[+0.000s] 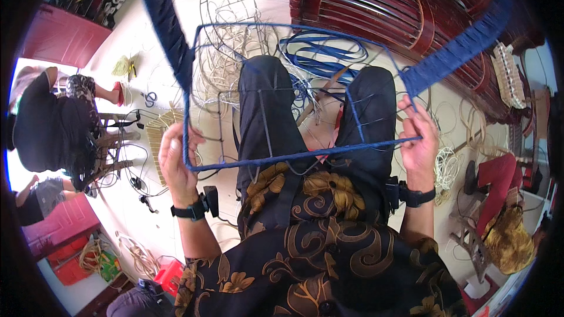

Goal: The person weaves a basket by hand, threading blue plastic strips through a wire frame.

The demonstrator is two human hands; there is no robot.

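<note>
Fingers [418, 118] curled around a blue-wound wire frame [305, 154], held at picture centre.
Pale floor [155, 61] is shown upper left; the upper right is crowded by a red bench [364, 6]. Rectangular, the frame is crossed by thin rods [266, 123] and topped with broad blue uprights [165, 29]. Its left side is gripped by the left hand [176, 155], its lower right corner by the right hand [420, 147].
</note>
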